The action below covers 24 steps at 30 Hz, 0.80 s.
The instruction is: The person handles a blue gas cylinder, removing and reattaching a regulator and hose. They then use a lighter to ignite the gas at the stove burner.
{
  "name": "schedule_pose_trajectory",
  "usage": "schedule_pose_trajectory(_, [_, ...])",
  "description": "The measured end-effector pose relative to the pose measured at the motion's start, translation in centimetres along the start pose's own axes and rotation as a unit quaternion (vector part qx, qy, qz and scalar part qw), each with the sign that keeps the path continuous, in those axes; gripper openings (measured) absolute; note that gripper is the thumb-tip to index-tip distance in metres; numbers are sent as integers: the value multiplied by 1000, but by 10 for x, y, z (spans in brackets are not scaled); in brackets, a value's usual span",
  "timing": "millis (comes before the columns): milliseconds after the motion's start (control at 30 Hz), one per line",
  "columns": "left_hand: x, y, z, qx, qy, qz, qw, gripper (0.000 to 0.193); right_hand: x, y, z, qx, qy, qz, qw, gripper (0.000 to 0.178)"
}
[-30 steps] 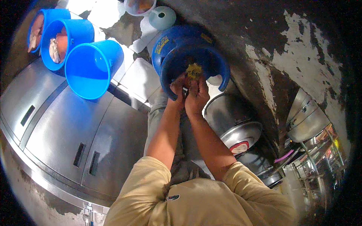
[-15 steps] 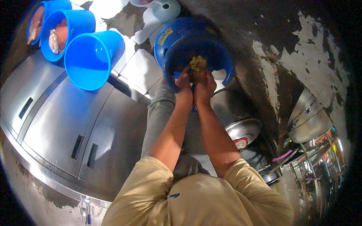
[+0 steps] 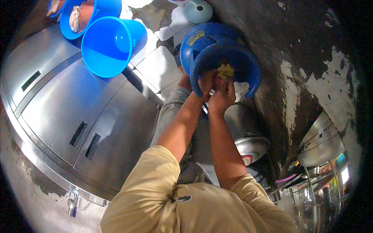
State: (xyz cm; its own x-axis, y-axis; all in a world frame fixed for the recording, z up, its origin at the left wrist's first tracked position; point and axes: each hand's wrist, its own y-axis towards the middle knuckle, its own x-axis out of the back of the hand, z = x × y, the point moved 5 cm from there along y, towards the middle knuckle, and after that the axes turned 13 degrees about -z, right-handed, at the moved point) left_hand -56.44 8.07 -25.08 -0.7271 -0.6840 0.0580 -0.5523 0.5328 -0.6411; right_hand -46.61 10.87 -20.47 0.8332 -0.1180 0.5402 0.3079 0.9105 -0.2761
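A blue gas cylinder is seen at the upper centre of the frame, its open collar turned toward the lower edge. Both bare hands are reached into the collar, just beside each other. At the left hand the fingers are bent and shaded; whether anything is gripped cannot be told. The right hand is narrowed, its fingers placed against or just below a rough yellow piece; a firm hold cannot be made out. A small shiny metal part is partly covered between the hands.

A blue bucket is tipped toward the camera at the upper left, above stainless-steel cabinet doors. A large dark pot is placed right of the right forearm.
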Motion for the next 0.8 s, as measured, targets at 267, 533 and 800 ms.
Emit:
schedule_pose_trajectory(267, [-13, -23, 7, 80, 73, -190, 976, 34, 6, 28, 9, -171, 65, 176, 967, 39])
schedule_pose_trajectory(533, [-12, -49, -1, -30, 64, -284, 956, 38, 10, 32, 10, -190, 37, 176, 965, 37])
schedule_pose_trajectory(800, [-24, -24, 52, -46, -132, -187, 972, 34, 19, 4, 37, 3, -114, 137, 984, 40])
